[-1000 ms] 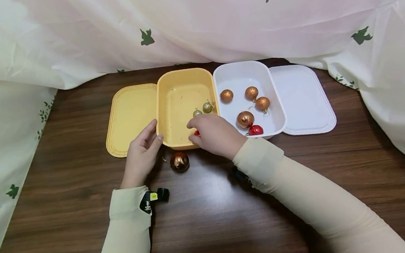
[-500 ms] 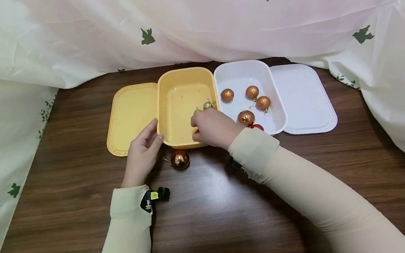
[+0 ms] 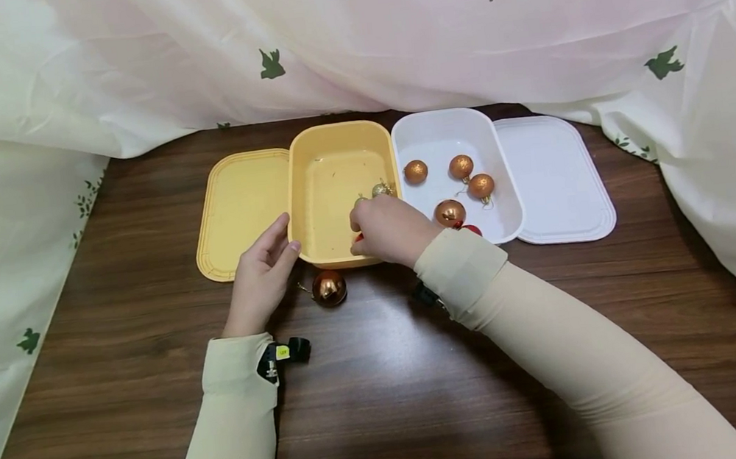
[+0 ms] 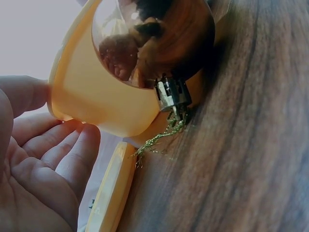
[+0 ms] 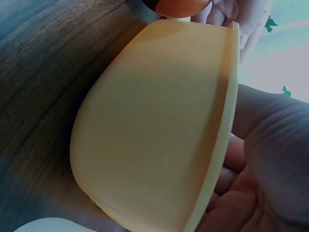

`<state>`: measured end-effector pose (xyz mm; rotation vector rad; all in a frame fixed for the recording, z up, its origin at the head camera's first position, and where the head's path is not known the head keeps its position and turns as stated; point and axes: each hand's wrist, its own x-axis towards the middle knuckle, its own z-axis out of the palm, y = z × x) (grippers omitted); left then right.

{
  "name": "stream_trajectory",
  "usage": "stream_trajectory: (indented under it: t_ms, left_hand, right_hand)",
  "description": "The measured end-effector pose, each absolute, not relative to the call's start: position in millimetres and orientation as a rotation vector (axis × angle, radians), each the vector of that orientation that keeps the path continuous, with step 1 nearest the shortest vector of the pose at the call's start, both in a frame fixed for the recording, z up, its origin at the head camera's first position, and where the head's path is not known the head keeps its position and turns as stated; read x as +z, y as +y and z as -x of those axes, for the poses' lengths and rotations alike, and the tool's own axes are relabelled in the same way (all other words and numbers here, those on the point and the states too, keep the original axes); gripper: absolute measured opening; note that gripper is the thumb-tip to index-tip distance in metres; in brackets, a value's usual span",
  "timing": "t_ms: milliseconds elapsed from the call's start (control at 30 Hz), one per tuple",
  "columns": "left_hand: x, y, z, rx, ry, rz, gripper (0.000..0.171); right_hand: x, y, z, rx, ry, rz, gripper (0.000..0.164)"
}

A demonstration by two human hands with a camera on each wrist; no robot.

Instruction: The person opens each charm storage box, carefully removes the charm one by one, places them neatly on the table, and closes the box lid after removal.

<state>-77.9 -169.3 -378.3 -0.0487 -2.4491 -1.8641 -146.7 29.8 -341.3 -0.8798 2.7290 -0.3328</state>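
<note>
My left hand (image 3: 261, 280) holds the near left corner of a yellow plastic box (image 3: 317, 253), its thumb at the near rim and its fingers along the left side. Inside the box's near right part, my right hand (image 3: 395, 230) has curled fingers, with a bit of a red ball ornament (image 3: 360, 237) showing at their tips. Most of that ornament is hidden by the hand. Small gold ball ornaments (image 3: 380, 190) lie just beyond the right hand. A shiny copper ball ornament (image 4: 154, 43) with a gold string rests on the table before the box, near the left hand.
A white box (image 3: 426, 139) stands against the yellow one's right side. It holds several copper ornaments (image 3: 450, 213) and a red ornament (image 3: 472, 230), partly behind my right sleeve. A yellow lid (image 3: 242, 204) lies at the left, a white lid (image 3: 556, 178) at the right.
My right hand's fingers have drawn closer together around the red ornament, and the hand has shifted slightly away from me. Its sleeve covers more of the white box's red ornament. The left hand stays put.
</note>
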Motion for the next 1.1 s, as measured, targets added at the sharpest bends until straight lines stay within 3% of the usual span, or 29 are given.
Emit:
stream_trajectory:
  t_ms: [333,600,1100]
  left_hand:
    - [-378,-170,77,-1.859,-2.458,0.050,0.047]
    - [-379,-171,77,-1.857,-2.454,0.058,0.047]
    - [-378,-170,79,-1.825,-2.478,0.060,0.047]
  right_hand:
    - [-345,30,143,-0.498,2.771,0.862,0.013]
    - [-341,32,136,-0.625,2.812,0.801,0.034]
    - [-331,47,109,-0.996,2.906,0.846,0.033]
